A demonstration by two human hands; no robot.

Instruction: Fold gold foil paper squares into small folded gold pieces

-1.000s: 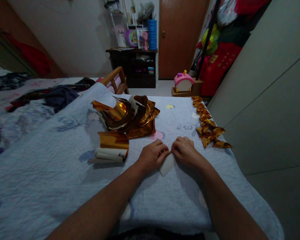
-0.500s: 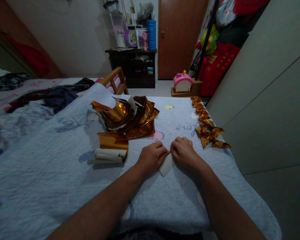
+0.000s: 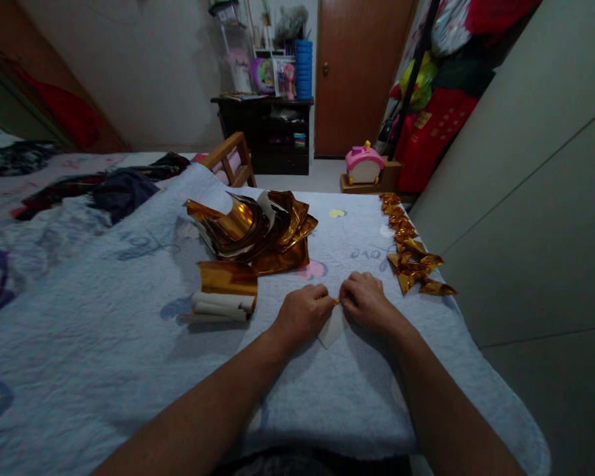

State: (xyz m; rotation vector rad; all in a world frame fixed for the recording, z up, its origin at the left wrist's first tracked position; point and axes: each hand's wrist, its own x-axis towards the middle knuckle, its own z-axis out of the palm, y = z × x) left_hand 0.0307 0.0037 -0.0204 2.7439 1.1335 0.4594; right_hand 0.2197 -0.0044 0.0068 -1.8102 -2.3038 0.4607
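Note:
A small sheet of gold foil paper [image 3: 331, 330], white side up, lies on the blue quilt with its pointed corner towards me. At its far edge, where a sliver of gold shows, both hands pinch it. My left hand [image 3: 305, 309] is closed on the left side, my right hand [image 3: 364, 299] on the right, their fingertips nearly meeting. Fingers cover much of the fold. To the left lie curled, rolled sheets [image 3: 227, 291] with gold and white faces. Behind them spreads a fanned stack of gold foil paper [image 3: 248, 228].
Several folded gold foil pieces [image 3: 409, 248] line the quilt's right edge, beside a pale cabinet [image 3: 535, 218]. A patterned quilt [image 3: 143, 383] covers the surface under everything. Dark clothes [image 3: 123, 192] lie at the far left. A wooden chair [image 3: 235, 162] stands beyond the far edge.
My left hand has shifted very slightly, its fingers lower and more curled over the paper. The right hand keeps its pinch. The whole view has moved a little.

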